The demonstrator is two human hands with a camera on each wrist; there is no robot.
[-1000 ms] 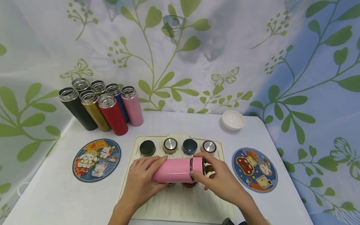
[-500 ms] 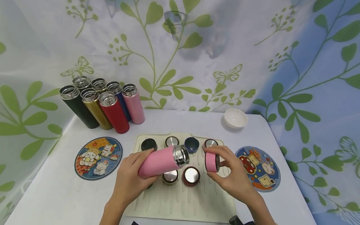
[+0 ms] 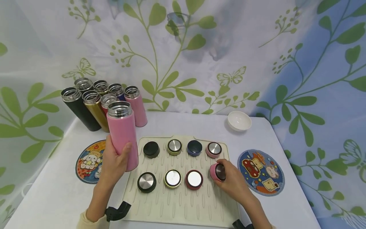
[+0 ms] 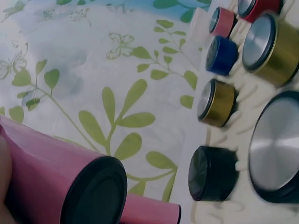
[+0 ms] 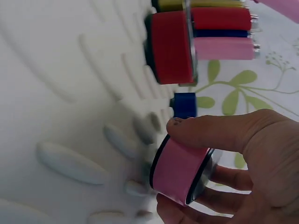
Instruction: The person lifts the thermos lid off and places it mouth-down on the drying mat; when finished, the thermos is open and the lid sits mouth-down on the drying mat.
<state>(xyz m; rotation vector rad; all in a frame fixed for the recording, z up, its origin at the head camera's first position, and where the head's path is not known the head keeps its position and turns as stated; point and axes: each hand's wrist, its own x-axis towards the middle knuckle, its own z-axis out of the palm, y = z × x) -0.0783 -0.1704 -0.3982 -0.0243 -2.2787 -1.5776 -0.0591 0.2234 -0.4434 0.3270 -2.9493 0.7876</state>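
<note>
My left hand [image 3: 114, 162] grips an uncapped pink thermos bottle [image 3: 122, 133], held upright with its steel mouth up, in front of the other bottles. In the left wrist view the black base of this bottle [image 4: 42, 172] shows at lower left. With thumb and fingers my right hand [image 3: 233, 181] pinches a pink bottle lid [image 3: 214, 172], tilted, low over the right side of the cream ridged mat [image 3: 183, 206]. Seen from the right wrist, the lid [image 5: 180, 170] has dark rims and sits close to the mat's ridges.
Several lids, such as a red one [image 3: 194, 179] and a black one [image 3: 151, 149], stand in two rows on the mat. Open bottles, including a black one [image 3: 81, 109], cluster at back left. Round patterned coasters [image 3: 261, 171] flank the mat; a white bowl [image 3: 239, 121] is behind.
The lid has come off the pink bottle. My left hand has swung the bottle left and upright, while my right hand has lowered the lid toward the mat.
</note>
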